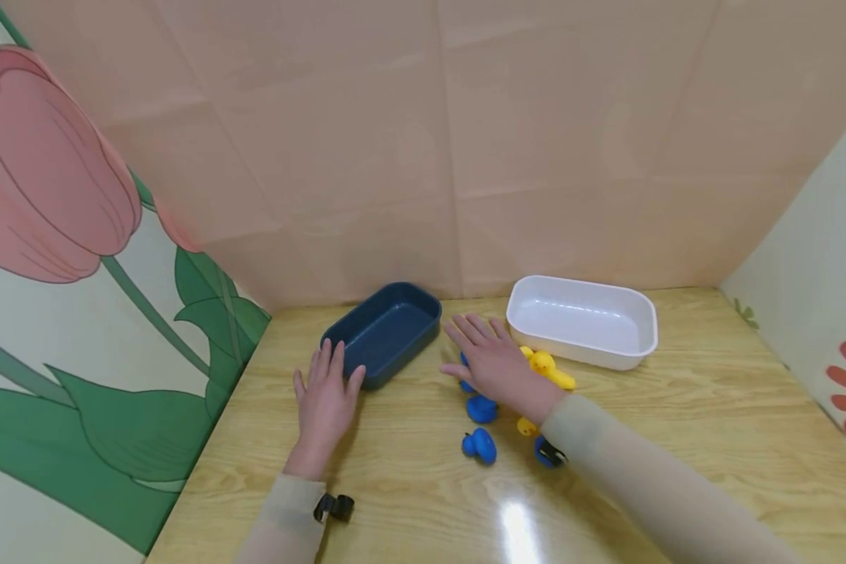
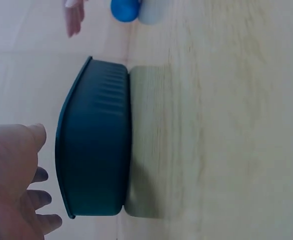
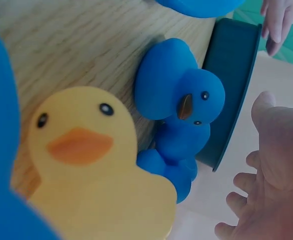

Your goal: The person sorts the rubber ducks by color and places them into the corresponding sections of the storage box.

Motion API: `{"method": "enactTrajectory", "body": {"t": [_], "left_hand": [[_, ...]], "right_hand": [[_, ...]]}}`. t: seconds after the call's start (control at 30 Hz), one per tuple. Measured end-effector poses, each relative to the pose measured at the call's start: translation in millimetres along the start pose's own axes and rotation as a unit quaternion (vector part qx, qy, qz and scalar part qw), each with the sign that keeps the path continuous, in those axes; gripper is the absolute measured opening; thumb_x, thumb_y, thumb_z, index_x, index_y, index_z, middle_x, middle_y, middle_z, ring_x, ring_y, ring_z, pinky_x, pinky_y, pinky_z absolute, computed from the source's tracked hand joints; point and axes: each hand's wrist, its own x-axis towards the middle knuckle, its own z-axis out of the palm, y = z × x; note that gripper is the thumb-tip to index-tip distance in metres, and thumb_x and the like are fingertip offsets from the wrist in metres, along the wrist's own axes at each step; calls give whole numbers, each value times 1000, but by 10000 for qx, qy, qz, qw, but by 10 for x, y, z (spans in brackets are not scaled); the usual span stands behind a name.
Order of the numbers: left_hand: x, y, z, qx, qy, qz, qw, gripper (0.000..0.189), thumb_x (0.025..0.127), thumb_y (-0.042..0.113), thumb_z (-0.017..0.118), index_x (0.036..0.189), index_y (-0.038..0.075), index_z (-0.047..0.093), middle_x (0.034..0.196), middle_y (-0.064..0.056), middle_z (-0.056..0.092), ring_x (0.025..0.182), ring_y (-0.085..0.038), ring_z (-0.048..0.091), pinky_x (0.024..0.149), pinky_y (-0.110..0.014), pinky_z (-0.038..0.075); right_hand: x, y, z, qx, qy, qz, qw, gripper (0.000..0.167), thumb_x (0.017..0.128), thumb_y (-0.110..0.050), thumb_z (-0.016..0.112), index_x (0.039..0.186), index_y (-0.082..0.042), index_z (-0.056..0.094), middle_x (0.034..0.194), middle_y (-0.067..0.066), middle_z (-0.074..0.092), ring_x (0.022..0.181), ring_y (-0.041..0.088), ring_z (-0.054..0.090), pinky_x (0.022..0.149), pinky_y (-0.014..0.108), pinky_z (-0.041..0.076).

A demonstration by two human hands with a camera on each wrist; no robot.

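My left hand (image 1: pixel 327 407) is spread with straight fingers beside the near left end of a dark blue bin (image 1: pixel 384 333). In the left wrist view, its fingertips (image 2: pixel 50 223) lie close to the bin's rim. My right hand (image 1: pixel 499 366) hovers, fingers extended and holding nothing, over a cluster of rubber ducks. Blue ducks (image 1: pixel 481 409) show to its left and below, and yellow ducks (image 1: pixel 543 363) peek out beyond the wrist. The right wrist view has a yellow duck (image 3: pixel 81 135) up close, with blue ducks (image 3: pixel 164 80) behind it. The hand and forearm hide part of the cluster.
A white bin (image 1: pixel 585 317) stands at the back right, just behind the yellow ducks. One blue duck (image 1: pixel 480 445) sits nearer the front of the wooden table (image 1: pixel 409 478). A pinkish covered wall (image 1: pixel 338 157) rises behind the bins, with flower-patterned panels at both sides.
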Motion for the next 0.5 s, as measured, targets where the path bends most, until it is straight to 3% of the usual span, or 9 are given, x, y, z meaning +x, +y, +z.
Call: {"method": "enactTrajectory", "body": {"t": [0.13,0.5], "left_hand": [[14,-40,16,-130,-91,-123,9998,72,117,47,55,173,7,35,181,-20,23,166,-43,21,128,-77,4],[53,-122,73,-316,29,-342,9989,71,118,47,51,172,4,36,179,-24,26,164,-46,24,126,-79,14]], "right_hand": [[86,-14,36,-84,-54,11,9999,76,108,-53,68,164,-4,52,167,21,50,155,44,45,126,66,32],[249,-18,91,-63,-492,67,9987,78,111,-55,61,169,-5,45,172,20,44,158,42,41,127,65,32]]}}
